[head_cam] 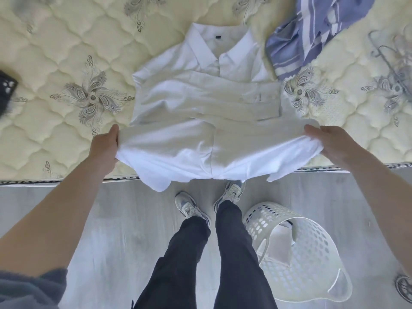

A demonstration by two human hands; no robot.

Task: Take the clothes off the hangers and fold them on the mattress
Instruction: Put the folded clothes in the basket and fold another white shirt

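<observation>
Both hands, left hand [104, 148] and right hand [330, 143], grip the white shirt [200, 103] by its hem at the mattress [55, 63] edge. I note sleeves already crossed; bottom fold outstanding. A striped garment [307, 32] lies unfolded beyond, beside a hanger [388, 56].

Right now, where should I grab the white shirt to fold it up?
Grip the white shirt at both side edges near the hem, one from each side, as the left hand and right hand do. It lies collar away with sleeves folded across, and its lower end overhangs the mattress edge, free to lift.
</observation>
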